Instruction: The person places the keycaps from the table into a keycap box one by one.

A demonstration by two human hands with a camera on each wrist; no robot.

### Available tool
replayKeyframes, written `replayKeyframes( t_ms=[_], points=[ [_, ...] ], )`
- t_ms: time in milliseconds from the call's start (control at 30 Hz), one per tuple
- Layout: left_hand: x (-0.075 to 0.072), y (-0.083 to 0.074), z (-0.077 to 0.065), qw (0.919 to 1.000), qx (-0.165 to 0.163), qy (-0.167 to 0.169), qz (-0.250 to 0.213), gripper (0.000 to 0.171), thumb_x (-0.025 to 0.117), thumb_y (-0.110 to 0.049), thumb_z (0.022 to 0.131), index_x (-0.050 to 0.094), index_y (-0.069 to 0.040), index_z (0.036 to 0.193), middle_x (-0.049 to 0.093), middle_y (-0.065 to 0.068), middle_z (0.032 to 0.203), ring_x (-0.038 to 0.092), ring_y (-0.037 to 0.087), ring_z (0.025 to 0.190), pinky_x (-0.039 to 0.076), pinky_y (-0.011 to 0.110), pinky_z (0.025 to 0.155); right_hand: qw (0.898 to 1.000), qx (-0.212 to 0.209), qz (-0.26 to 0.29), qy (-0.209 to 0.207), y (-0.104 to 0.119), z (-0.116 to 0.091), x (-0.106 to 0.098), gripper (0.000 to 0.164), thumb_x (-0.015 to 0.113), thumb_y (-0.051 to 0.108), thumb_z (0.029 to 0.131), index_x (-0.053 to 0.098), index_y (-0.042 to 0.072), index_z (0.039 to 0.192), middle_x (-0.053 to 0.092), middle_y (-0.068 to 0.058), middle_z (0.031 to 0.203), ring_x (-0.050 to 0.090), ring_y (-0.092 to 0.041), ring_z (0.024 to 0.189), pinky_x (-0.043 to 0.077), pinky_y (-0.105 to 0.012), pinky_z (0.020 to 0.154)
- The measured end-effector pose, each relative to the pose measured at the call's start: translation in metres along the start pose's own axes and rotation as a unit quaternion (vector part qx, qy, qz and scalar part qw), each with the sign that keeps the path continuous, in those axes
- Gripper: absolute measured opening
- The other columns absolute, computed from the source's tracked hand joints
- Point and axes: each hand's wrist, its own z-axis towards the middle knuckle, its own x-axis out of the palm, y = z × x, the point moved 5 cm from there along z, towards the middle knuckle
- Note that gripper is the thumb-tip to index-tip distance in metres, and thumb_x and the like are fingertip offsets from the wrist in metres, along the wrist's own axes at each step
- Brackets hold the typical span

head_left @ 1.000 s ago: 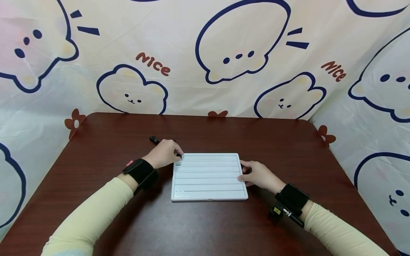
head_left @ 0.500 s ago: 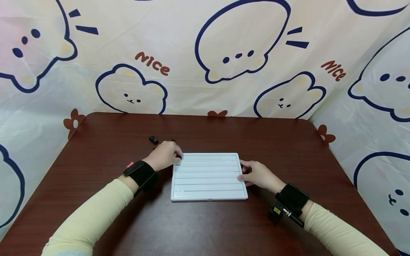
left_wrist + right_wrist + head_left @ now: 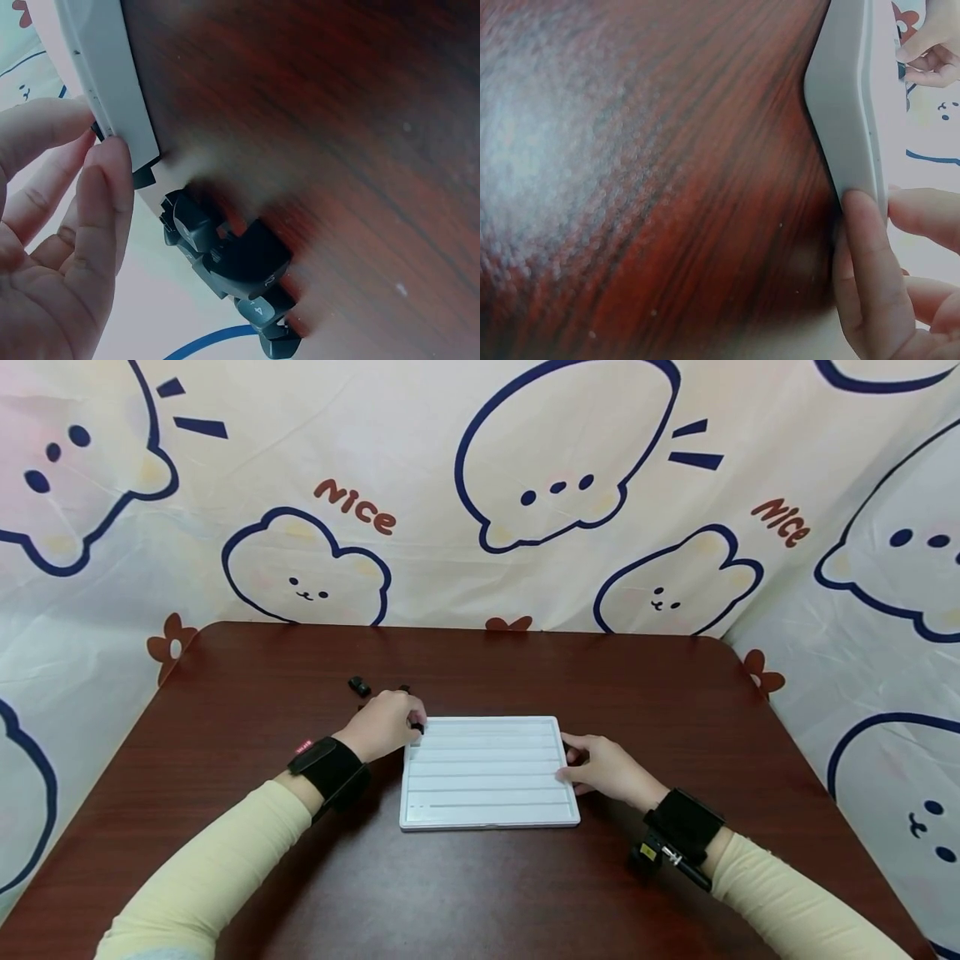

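A white rectangular board (image 3: 489, 783) with horizontal ridges lies on the brown table. My left hand (image 3: 381, 724) is at its far left corner, thumb and fingertips pinching a small black piece (image 3: 96, 130) against the board's edge; most of that piece is hidden by the fingers. Beyond this hand sit several black pieces like keycaps (image 3: 247, 259), a few bearing pale numerals, bunched together in the left wrist view. On the opposite side, my right hand (image 3: 609, 770) grips the board's right edge, with the thumb over the top and fingers along the side.
A black keycap-like piece (image 3: 359, 686) shows on the table (image 3: 480, 902) beyond the left wrist. Both wrists wear black straps (image 3: 684, 827) with devices on them. A cartoon-printed cloth (image 3: 435, 568) hangs behind and beside the table.
Both hands stay at the board with almost no motion. The left hand shifts very slightly, and the head view tilts a little.
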Motion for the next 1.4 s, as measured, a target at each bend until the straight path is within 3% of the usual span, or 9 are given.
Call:
replayKeyframes(
  t_ms=[467, 767, 1400],
  points=[
    [0.0008, 0.0002, -0.0007, 1.0000, 0.000, -0.001, 0.002, 0.011, 0.076, -0.002, 0.090, 0.075, -0.005, 0.100, 0.066, 0.007, 0.096, 0.059, 0.020, 0.087, 0.053, 0.036, 0.077, 1.000, 0.000, -0.001, 0.001, -0.0006, 0.0007, 0.0002, 0.070, 0.074, 0.001, 0.092, 0.039, -0.009, 0.152, 0.051, -0.016, 0.103, 0.063, -0.020, 0.082, 0.060, -0.035, 0.071],
    [0.0005, -0.0002, -0.0010, 1.0000, -0.001, 0.000, 0.002, 0.012, 0.076, -0.002, 0.090, 0.075, -0.005, 0.102, 0.067, 0.007, 0.099, 0.059, 0.021, 0.091, 0.054, 0.038, 0.082, 1.000, -0.003, -0.003, 0.002, -0.0012, 0.0011, 0.0007, 0.069, 0.073, 0.001, 0.092, 0.039, -0.009, 0.152, 0.051, -0.016, 0.104, 0.064, -0.020, 0.082, 0.061, -0.035, 0.071],
    [-0.0001, -0.0029, -0.0019, 0.9999, 0.005, -0.005, 0.012, 0.012, 0.076, -0.003, 0.090, 0.073, -0.004, 0.102, 0.059, 0.007, 0.094, 0.055, 0.021, 0.083, 0.050, 0.034, 0.071, 1.000, -0.004, 0.012, 0.008, -0.0025, 0.0019, -0.0002, 0.072, 0.073, 0.001, 0.093, 0.036, -0.010, 0.153, 0.050, -0.015, 0.104, 0.063, -0.019, 0.082, 0.060, -0.034, 0.072]
  ],
)
